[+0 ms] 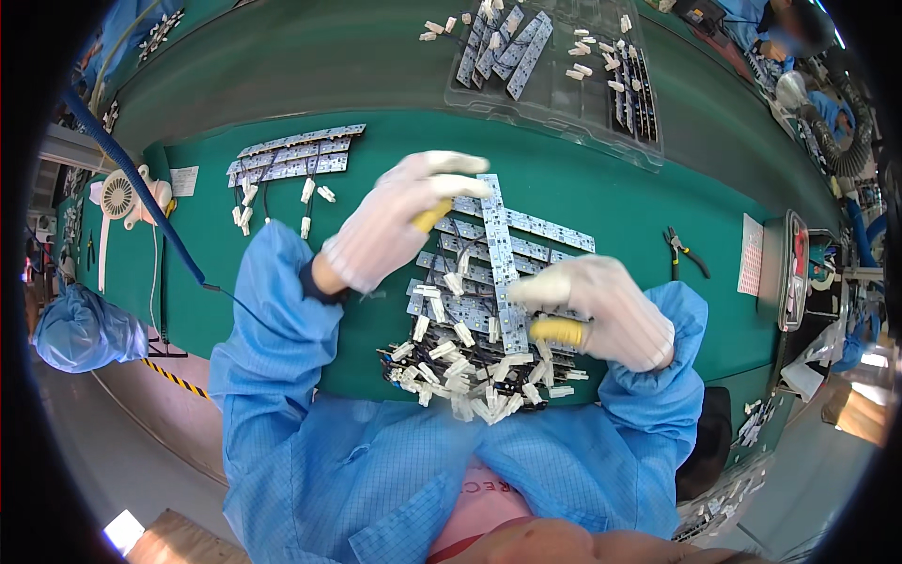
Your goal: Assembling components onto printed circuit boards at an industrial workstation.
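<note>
Though narrow, board (pixel 499 246) between hands (pixel 399 221) (pixel 609 308)

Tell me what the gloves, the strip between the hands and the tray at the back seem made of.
Gloves: probably knitted fabric, matte white, judging by the fine ribbing.
Strip: likely rigid circuit board with a pale face, since it looks straight and carries many small parts.
Tray: probably clear, glossy plastic, as green shows through and its rim catches light.
</note>
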{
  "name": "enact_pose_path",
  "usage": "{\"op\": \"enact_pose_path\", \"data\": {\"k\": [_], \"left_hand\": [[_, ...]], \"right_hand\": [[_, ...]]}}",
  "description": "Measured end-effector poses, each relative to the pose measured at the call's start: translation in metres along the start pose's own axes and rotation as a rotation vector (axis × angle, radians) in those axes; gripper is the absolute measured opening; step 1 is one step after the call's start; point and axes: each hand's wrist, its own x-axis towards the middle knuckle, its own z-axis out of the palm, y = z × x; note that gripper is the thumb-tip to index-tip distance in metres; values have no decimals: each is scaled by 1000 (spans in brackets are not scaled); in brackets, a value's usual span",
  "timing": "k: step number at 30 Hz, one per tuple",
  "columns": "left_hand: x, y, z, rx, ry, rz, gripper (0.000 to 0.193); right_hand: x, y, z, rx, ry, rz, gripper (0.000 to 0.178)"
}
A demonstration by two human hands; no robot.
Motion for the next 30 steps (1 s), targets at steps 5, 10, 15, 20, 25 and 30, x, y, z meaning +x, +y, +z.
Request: {"op": "enact_pose_path", "data": {"k": [5, 10, 15, 20, 25, 30], "left_hand": [[41, -12, 22, 500, -185, 403, 35], [39, -1, -21, 55, -238, 258, 27], [11, 36, -53, -123, 226, -81, 23], [-13, 53, -21, -330, 243, -299, 63], [-23, 38, -8, -829, 208, -328, 53], [-34, 32, -3, -864, 264, -420, 39]], "right_hand": [[-1, 18, -2, 11, 400, 176, 22], [-11, 31, -5, 264, 581, 232, 29], [-11, 11, -2, 1201, 531, 307, 99], [-18, 2, -8, 968, 591, 296, 73], [-21, 23, -3, 1002, 725, 316, 35], [-21, 21, 0, 926, 689, 397, 65]]}}
